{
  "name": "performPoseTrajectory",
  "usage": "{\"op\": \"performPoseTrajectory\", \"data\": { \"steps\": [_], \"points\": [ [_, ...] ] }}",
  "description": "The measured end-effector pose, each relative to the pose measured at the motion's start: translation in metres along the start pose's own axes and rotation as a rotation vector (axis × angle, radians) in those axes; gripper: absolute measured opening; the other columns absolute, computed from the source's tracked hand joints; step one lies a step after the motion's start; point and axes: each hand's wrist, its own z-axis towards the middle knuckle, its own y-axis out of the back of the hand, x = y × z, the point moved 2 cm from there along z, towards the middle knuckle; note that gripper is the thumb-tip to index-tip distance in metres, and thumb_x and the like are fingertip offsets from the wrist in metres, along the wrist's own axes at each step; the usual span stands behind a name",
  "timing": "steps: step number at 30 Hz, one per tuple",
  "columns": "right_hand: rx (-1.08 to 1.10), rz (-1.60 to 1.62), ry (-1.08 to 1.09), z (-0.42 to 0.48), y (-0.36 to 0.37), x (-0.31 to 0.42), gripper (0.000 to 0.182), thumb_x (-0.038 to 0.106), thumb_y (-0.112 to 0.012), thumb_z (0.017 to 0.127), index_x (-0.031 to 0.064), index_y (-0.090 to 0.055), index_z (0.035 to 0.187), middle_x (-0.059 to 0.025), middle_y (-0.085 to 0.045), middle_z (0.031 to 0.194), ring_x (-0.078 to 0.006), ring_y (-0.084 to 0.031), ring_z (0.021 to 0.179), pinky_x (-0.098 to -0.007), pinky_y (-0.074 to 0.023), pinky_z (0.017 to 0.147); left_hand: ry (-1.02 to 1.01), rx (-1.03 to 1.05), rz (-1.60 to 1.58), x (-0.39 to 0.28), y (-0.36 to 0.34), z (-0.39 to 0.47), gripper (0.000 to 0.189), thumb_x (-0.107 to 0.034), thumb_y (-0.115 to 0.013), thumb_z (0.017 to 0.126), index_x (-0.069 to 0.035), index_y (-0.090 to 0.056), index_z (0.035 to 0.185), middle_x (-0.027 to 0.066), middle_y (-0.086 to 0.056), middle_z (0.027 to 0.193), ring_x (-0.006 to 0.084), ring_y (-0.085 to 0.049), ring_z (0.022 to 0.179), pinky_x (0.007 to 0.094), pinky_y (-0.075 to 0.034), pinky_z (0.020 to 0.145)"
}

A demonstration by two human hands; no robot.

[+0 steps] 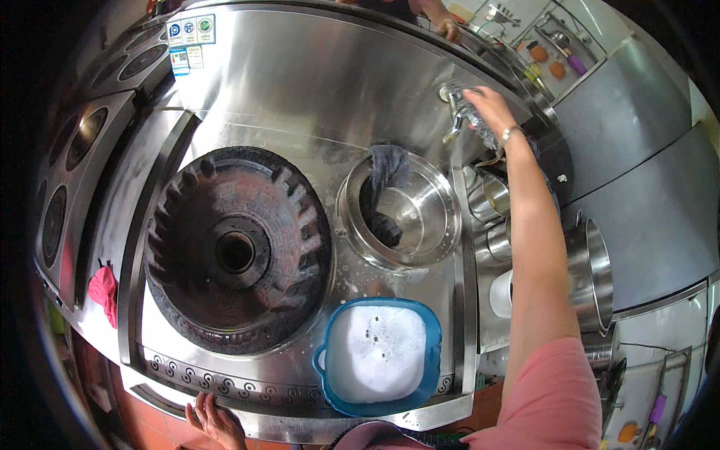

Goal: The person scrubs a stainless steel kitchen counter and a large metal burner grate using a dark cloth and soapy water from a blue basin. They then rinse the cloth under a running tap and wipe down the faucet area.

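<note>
My right hand reaches to the back right, beside a metal wall faucet; crinkled clear plastic hangs under its palm, and whether the fingers grip it I cannot tell. Fingers spread, my left hand rests at the front edge of the stainless steel stove, holding nothing. Below the faucet a steel basin has a dark grey cloth draped over its rim and down inside. In front of it stands a blue plastic basin filled with white suds. A large blackened wok burner ring lies at the left.
A red cloth lies on the steel ledge at the left, near several round burners. Steel pots and a white container stand right of the stove, partly behind my right arm. A steel backsplash rises behind.
</note>
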Motion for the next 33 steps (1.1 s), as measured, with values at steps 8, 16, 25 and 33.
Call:
{"op": "performPoseTrajectory", "data": {
  "steps": [8,16,25,33],
  "points": [
    [0.140,-0.755,-0.080,0.050,0.012,0.008,0.041,0.028,-0.053,0.075,-0.0057,-0.060,0.096,-0.0223,-0.062,0.096,-0.0362,-0.059,0.092,-0.0420,-0.0461,0.081,-0.008,-0.001,-0.045,-0.011,-0.004,0.010,0.031,-0.019,-0.038,0.082,0.000,-0.058,0.096,0.0158,-0.056,0.105,0.0317,-0.040,0.114,0.0456,-0.017,0.103],
    [-0.036,-0.611,0.113,-0.034,-0.006,0.036,0.039,0.026,-0.050,0.081,-0.0027,-0.057,0.106,-0.0251,-0.055,0.109,-0.0394,-0.052,0.104,-0.0413,-0.0406,0.090,-0.015,-0.017,-0.049,-0.009,0.005,0.006,0.033,-0.021,-0.037,0.083,0.001,-0.058,0.095,0.0166,-0.056,0.104,0.0318,-0.043,0.111,0.0455,-0.017,0.103],
    [0.304,-0.875,-0.216,0.007,-0.014,0.049,0.032,0.017,-0.067,0.066,-0.0047,-0.063,0.088,-0.0184,-0.065,0.085,-0.0269,-0.063,0.078,-0.0393,-0.0476,0.072,0.023,0.033,-0.016,-0.007,0.001,0.008,0.032,-0.022,-0.035,0.084,-0.004,-0.058,0.098,0.0123,-0.056,0.108,0.0295,-0.040,0.114,0.0463,-0.016,0.103],
    [-0.016,-1.052,-0.186,-0.025,-0.012,0.041,0.028,0.017,-0.059,0.070,-0.0010,-0.065,0.091,-0.0227,-0.060,0.103,-0.0363,-0.056,0.099,-0.0375,-0.0449,0.083,0.043,0.054,-0.035,-0.003,0.002,0.004,0.032,-0.019,-0.039,0.080,-0.005,-0.059,0.100,0.0113,-0.056,0.112,0.0330,-0.033,0.119,0.0464,-0.015,0.102]
  ]
}}
